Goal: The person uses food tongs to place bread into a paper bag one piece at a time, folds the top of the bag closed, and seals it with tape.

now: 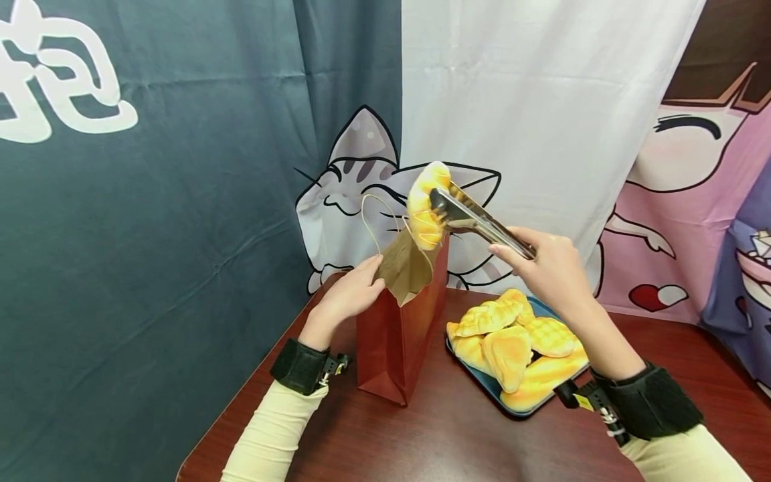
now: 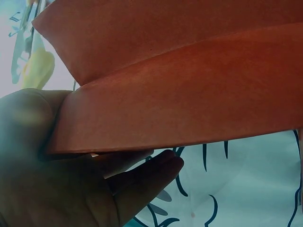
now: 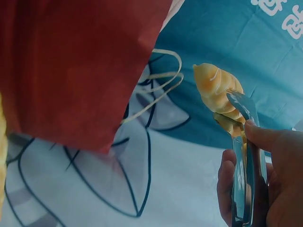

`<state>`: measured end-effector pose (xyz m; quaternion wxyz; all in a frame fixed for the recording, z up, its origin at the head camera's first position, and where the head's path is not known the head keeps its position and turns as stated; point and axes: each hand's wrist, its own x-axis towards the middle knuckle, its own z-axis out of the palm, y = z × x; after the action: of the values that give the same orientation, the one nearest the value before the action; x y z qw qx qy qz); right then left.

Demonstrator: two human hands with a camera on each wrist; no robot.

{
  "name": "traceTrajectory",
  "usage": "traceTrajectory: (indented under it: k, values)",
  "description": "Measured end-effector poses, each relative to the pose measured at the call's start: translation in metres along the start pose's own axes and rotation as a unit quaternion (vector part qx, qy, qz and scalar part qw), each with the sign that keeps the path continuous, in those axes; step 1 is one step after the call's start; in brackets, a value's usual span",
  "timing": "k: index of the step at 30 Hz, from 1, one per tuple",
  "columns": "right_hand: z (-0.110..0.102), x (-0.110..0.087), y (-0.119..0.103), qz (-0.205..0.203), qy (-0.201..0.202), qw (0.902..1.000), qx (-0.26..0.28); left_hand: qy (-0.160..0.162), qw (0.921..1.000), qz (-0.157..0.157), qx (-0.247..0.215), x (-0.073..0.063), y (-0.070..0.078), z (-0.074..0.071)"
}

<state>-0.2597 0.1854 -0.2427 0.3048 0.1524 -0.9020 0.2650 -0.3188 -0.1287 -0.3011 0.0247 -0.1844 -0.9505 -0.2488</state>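
My right hand (image 1: 551, 268) grips metal tongs (image 1: 490, 227), whose dark tips pinch a curved bread roll (image 1: 426, 207) with pale icing lines. The roll is up over the mouth of a red paper bag (image 1: 400, 341) and overlaps its cord handle in the head view. In the right wrist view, the roll (image 3: 215, 90) sits between the tong tips, beside the bag (image 3: 80, 71). My left hand (image 1: 352, 291) pinches the bag's upper edge on its left side. The left wrist view has the fingers (image 2: 147, 184) under a fold of the bag (image 2: 180, 94), which stands upright with its brown inside showing.
Right of the bag, a dark blue tray (image 1: 482, 385) holds several bread pieces (image 1: 508, 355) in a heap. The brown table (image 1: 446, 442) meets a grey-green curtain (image 1: 181, 201) on the left and a printed cartoon cloth (image 1: 530, 120) behind.
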Motion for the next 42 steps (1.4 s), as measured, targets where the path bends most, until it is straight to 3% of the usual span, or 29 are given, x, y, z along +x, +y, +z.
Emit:
traceTrajectory:
  k: [7, 12, 16, 23, 33, 42]
  values:
    - [0.018, 0.016, -0.023, -0.013, -0.009, 0.9998, 0.015, 0.000, 1.0000, -0.003, 0.003, -0.001, -0.001, 0.000]
    - [0.033, 0.021, -0.029, -0.028, -0.012, 0.9995, 0.012, 0.003, 0.9999, -0.007, 0.013, -0.001, -0.002, 0.000]
    - [0.047, 0.020, -0.030, -0.017, -0.032, 0.9992, 0.014, 0.006, 0.9998, -0.002, 0.019, -0.001, -0.002, 0.001]
    - [0.055, 0.014, -0.010, 0.014, -0.058, 0.9981, -0.014, -0.006, 0.9999, -0.003, 0.011, -0.002, -0.001, -0.001]
    - [0.050, 0.003, 0.021, 0.019, -0.058, 0.9973, -0.039, -0.014, 0.9997, -0.017, 0.007, -0.005, 0.000, -0.004]
    - [0.045, -0.003, 0.033, 0.046, -0.072, 0.9950, -0.053, -0.018, 0.9996, -0.019, 0.008, -0.005, 0.001, -0.004]
